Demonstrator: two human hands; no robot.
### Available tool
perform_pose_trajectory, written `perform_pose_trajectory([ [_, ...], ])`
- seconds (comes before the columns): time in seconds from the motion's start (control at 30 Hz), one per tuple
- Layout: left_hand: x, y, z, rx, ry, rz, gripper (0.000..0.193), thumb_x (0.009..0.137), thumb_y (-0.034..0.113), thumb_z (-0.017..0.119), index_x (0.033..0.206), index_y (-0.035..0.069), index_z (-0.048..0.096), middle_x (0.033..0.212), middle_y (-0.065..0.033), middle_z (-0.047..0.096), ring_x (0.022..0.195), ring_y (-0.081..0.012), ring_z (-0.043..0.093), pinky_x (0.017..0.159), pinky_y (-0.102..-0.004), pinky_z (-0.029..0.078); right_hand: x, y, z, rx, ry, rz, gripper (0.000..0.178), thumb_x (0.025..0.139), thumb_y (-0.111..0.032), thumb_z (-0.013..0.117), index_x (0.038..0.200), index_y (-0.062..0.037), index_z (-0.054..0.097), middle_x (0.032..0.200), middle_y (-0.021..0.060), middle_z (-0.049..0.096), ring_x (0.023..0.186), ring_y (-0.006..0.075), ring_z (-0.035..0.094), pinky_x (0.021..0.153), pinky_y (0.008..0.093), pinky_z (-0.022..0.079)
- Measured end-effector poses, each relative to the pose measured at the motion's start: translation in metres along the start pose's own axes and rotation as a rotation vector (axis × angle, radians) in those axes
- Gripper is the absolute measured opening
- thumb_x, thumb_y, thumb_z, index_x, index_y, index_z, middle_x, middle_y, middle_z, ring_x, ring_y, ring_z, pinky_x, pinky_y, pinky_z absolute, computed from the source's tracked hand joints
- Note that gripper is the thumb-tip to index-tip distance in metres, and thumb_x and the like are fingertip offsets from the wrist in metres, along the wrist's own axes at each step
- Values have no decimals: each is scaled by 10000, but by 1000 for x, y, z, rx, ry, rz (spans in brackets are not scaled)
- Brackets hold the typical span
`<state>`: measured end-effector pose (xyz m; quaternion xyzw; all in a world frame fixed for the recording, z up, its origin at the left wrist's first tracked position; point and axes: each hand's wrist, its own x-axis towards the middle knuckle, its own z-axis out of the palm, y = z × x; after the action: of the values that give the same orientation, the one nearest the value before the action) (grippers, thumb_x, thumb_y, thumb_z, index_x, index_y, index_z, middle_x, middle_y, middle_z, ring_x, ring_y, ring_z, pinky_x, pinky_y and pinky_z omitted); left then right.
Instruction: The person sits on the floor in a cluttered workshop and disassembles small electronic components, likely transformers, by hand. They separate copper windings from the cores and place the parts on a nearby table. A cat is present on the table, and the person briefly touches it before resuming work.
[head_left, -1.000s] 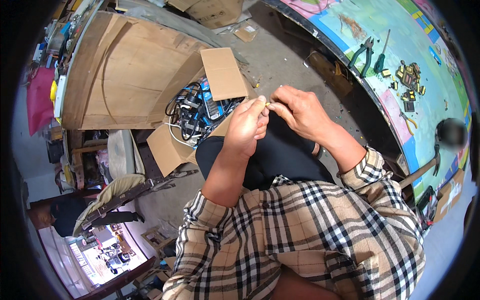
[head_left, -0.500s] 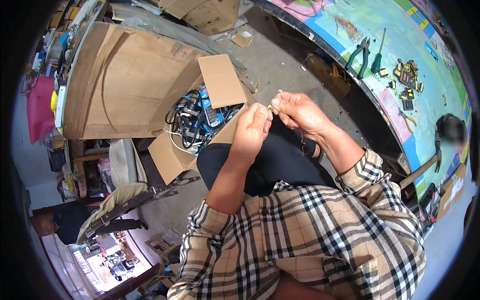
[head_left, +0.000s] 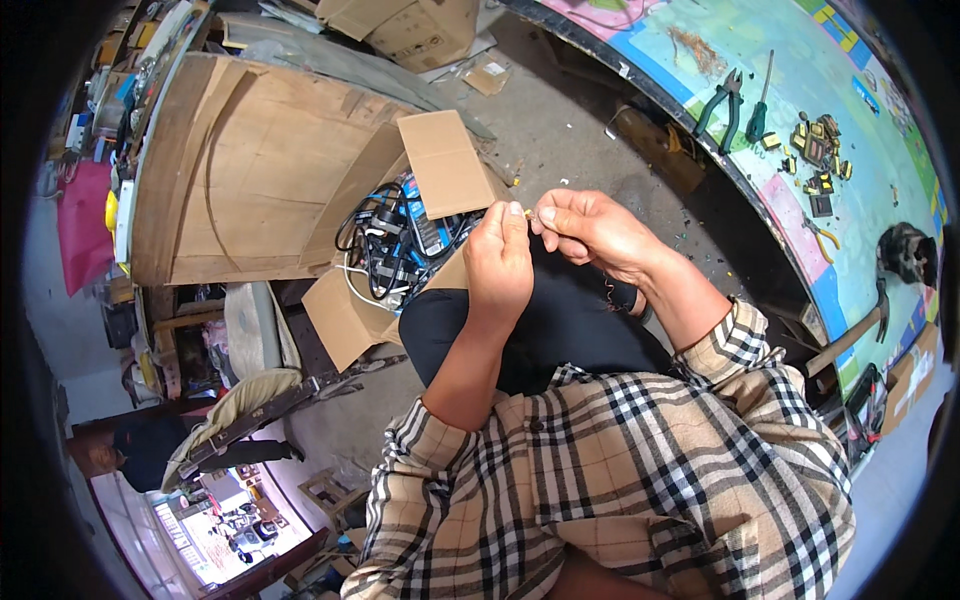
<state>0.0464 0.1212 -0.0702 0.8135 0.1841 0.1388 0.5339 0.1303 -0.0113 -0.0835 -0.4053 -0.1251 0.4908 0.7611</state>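
Note:
My left hand [head_left: 500,262] and my right hand [head_left: 592,232] meet above my dark-clothed knees, fingertips almost touching. Each is closed in a pinch. Between the fingertips shows a tiny yellow piece [head_left: 528,213], too small and too covered by fingers to tell its kind. Just beyond my left hand, an open cardboard box [head_left: 440,160] holds tangled black and white cables [head_left: 375,245] and a blue packet [head_left: 428,228].
On the colourful worktop [head_left: 800,60] at right lie dark green pliers [head_left: 722,110], a screwdriver [head_left: 760,115], several small yellow-and-black parts [head_left: 818,145], yellow-handled pliers [head_left: 826,235] and a hammer [head_left: 850,340]. A wooden panel [head_left: 290,170] leans at left.
My hands have shifted slightly left, my left wrist has turned more upright, and the yellow piece shows a little less. The fingers stay pinched.

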Motion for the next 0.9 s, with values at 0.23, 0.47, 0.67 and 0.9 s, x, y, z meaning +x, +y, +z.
perform_pose_trajectory([
  [0.23,1,0,-2,-140,-58,-97,331,1004,185,428,730,21,514,604,13,444,559,-69,386,508,-261,340,-1,0,-3,-105,-4,9,184,968,-206,526,917,-35,572,667,-14,520,489,29,360,450,187,262],
  [0.47,0,-7,1,-168,13,-74,326,1002,195,432,737,25,514,597,8,462,524,-71,388,487,-246,332,-1,1,-1,-230,11,-45,182,965,-171,518,890,-21,590,649,-7,542,499,43,396,450,208,305],
  [0.67,2,15,-13,-672,-144,-573,310,1016,250,400,763,86,475,532,42,365,386,-42,258,360,-224,218,0,11,2,-582,104,-322,157,945,-149,535,907,-14,606,616,26,551,596,92,529,561,265,432],
  [0.9,-1,3,-3,-381,-2,-373,287,1007,238,419,770,92,489,549,54,377,410,-33,269,370,-209,213,-7,15,10,-1055,323,-726,132,848,-96,640,954,-26,604,817,119,601,746,268,637,658,353,504],
])
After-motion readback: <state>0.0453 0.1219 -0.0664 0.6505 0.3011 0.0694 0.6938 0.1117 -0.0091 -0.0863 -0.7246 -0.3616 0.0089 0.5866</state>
